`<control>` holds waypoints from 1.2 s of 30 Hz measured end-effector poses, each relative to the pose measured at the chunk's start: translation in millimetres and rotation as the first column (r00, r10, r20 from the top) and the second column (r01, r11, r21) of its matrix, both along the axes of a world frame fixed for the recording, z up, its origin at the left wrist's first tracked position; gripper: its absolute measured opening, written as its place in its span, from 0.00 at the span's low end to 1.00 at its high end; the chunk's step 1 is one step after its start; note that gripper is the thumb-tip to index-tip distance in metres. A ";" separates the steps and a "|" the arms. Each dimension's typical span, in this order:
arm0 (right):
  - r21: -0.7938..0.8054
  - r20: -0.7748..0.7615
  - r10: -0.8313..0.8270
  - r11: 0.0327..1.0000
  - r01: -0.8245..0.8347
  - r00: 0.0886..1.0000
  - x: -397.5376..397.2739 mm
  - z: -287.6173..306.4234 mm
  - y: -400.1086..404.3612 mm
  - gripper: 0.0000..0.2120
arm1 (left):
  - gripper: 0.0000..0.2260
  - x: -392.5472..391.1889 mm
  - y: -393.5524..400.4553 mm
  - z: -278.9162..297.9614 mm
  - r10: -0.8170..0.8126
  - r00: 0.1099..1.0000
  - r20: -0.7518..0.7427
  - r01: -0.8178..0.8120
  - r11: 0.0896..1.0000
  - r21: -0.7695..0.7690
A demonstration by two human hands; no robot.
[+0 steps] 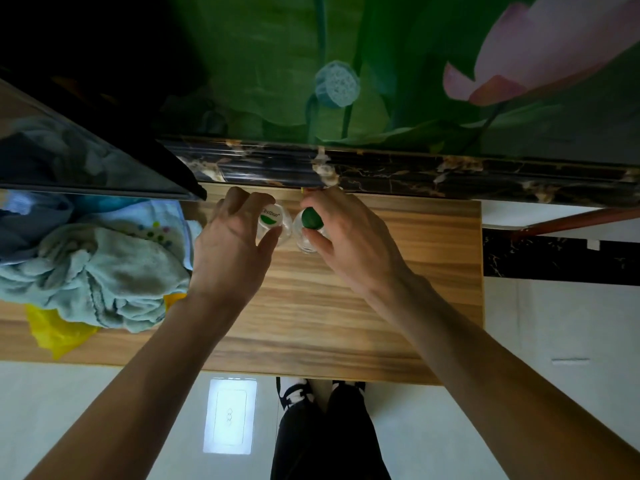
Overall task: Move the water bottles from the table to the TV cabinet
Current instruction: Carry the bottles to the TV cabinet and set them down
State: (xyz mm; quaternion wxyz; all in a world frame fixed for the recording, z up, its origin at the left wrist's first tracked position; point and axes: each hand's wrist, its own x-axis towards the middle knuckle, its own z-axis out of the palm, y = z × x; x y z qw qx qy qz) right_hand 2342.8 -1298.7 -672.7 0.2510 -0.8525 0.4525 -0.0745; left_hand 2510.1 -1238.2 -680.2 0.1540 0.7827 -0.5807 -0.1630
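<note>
Two water bottles [291, 233]: upright on the TV cabinet [346, 306], just right of the TV [86, 157].
Left hand [232, 244]: fingers curled round the white-capped bottle [270, 216].
Right hand [353, 233]: fingers grip the green-capped bottle [312, 218].
Release: best with bases flat first, then lift straight off.

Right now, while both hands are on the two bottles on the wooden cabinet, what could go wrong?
1. The white-capped bottle and the green-capped bottle stand side by side, almost touching. If the left hand or the right hand pulls away carelessly, one bottle could tip into the other.
2. The corner of the TV sits close to the left hand's fingers, so a quick lift might bump it.
</note>
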 end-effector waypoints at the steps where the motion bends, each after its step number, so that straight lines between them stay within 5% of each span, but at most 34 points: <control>1: 0.002 0.002 0.000 1.000 0.000 1.000 0.6 -1.0 0.5 0.13 | 0.15 -0.1 0.0 0.0 0.017 1.000 0.000 -0.017 1.000 0.010; 26: -0.032 -0.039 -0.018 0.999 0.016 0.999 -6.5 4.4 4.8 0.22 | 0.21 -1.2 19.3 1.2 0.069 0.997 -0.045 -0.069 0.998 0.008; 36: -0.105 -0.002 -0.028 0.994 0.028 1.000 -24.4 79.2 19.9 0.26 | 0.24 -4.1 46.3 61.4 0.023 1.000 -0.015 -0.023 1.000 0.003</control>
